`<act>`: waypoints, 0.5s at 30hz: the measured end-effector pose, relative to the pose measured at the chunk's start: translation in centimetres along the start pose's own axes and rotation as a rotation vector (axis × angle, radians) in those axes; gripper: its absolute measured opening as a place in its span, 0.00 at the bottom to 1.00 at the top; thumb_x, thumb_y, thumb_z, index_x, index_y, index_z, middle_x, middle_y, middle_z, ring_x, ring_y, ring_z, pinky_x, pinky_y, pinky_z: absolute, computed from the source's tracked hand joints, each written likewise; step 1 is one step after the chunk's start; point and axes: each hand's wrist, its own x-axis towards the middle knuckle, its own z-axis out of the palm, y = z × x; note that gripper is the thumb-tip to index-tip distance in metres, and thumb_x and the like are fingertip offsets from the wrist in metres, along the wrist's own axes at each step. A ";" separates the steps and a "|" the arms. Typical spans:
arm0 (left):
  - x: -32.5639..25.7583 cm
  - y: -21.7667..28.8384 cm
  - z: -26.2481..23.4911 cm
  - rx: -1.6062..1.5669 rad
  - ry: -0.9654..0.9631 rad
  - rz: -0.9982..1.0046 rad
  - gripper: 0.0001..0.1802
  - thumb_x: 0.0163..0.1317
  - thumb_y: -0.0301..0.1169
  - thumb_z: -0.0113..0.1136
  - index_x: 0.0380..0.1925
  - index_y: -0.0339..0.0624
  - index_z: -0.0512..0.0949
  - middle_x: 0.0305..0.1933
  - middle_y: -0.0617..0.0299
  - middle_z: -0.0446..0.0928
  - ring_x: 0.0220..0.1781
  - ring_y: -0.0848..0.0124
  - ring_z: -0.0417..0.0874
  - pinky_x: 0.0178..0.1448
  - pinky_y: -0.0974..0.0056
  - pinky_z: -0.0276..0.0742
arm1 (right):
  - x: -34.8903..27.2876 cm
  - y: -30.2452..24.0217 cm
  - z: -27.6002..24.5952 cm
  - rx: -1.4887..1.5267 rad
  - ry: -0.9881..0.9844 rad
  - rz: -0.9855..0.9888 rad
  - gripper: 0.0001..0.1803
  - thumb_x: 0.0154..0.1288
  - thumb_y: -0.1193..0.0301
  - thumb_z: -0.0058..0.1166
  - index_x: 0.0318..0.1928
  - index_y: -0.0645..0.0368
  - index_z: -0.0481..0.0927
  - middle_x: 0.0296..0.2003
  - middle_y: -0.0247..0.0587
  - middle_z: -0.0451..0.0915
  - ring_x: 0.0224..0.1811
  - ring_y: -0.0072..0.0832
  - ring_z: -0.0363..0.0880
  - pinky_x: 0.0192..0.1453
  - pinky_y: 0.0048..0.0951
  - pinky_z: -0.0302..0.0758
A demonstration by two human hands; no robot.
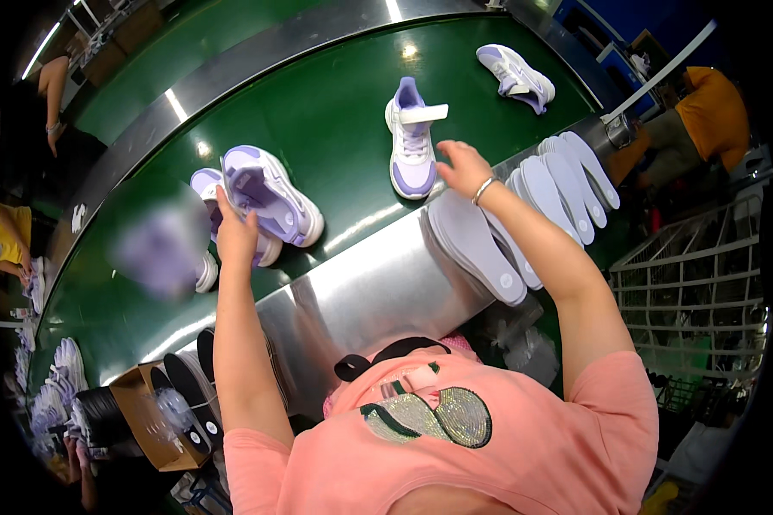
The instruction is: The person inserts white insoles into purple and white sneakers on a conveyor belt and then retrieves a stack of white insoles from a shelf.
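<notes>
Your right grip point(464, 170) open, strapped shoe point(413, 150) just left of it. Your left grip point(235, 230) at second shoe point(275, 202), just up-right; cannot tell whether gripping. For steady hold, best take strapped shoe low, both sides, clear of strap point(425, 113).
</notes>
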 end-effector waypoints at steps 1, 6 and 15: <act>0.3 0.0 0.0 -0.046 0.035 -0.008 0.38 0.52 0.30 0.53 0.62 0.43 0.46 0.38 0.39 0.74 0.39 0.45 0.75 0.42 0.52 0.70 | 1.3 1.2 0.2 -0.013 0.015 0.036 0.23 0.49 0.69 0.54 0.48 0.59 0.68 0.42 0.51 0.72 0.47 0.46 0.70 0.50 0.38 0.68; -5.0 0.7 3.1 0.164 0.484 0.385 0.27 0.49 0.29 0.55 0.52 0.37 0.63 0.50 0.48 0.67 0.54 0.55 0.66 0.56 0.54 0.56 | 7.1 3.0 1.8 0.024 0.050 0.109 0.36 0.45 0.67 0.59 0.56 0.55 0.59 0.48 0.54 0.66 0.49 0.46 0.68 0.52 0.37 0.68; -13.2 4.0 5.8 -0.761 -0.383 -0.115 0.22 0.55 0.34 0.55 0.49 0.38 0.66 0.44 0.55 0.70 0.45 0.67 0.71 0.48 0.65 0.67 | 10.7 -5.5 -0.2 -0.024 -0.163 0.011 0.20 0.45 0.52 0.55 0.27 0.56 0.79 0.28 0.46 0.78 0.31 0.38 0.77 0.38 0.34 0.73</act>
